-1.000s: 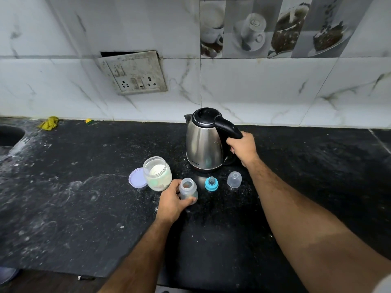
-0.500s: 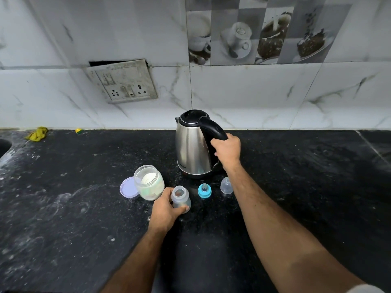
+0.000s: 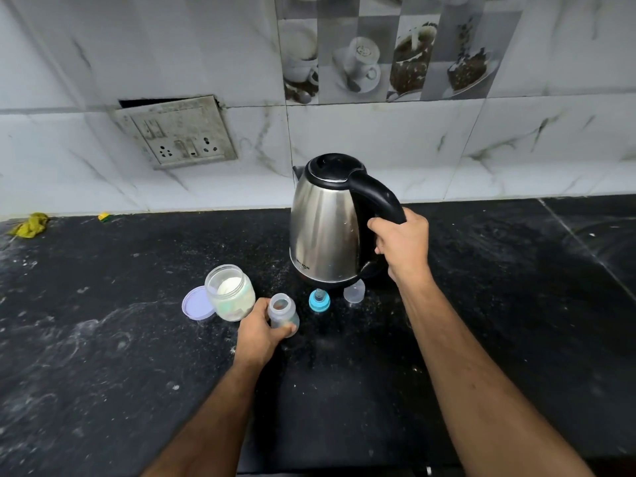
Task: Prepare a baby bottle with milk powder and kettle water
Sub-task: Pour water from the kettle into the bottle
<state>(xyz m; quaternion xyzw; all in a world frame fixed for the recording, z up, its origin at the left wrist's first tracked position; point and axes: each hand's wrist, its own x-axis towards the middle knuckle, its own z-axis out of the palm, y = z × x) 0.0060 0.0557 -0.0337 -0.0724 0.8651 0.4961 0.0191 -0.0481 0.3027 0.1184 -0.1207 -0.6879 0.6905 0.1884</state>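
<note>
A black stone counter (image 3: pixel 103 356) is running wall to wall, showing pale dusty smears. A crumpled yellow cloth (image 3: pixel 30 226) is lying at its far left edge, a small yellow scrap (image 3: pixel 104 217) near it. A grimy switch-and-socket plate (image 3: pixel 179 132) is hanging crooked on the marble-patterned wall, beside decorative coffee-cup tiles (image 3: pixel 385 53).

Jar (image 3: pixel 231 293), teat (image 3: pixel 319 300) & cap (image 3: pixel 354 291) crowd bottle (image 3: pixel 283 313).

Wall ahead of me: white marble tiles (image 3: pixel 378 146) | upper left: grimy socket plate (image 3: pixel 177 132) | top: coffee-print tiles (image 3: pixel 389 53) | below: black dusty counter (image 3: pixel 103 339)
</note>
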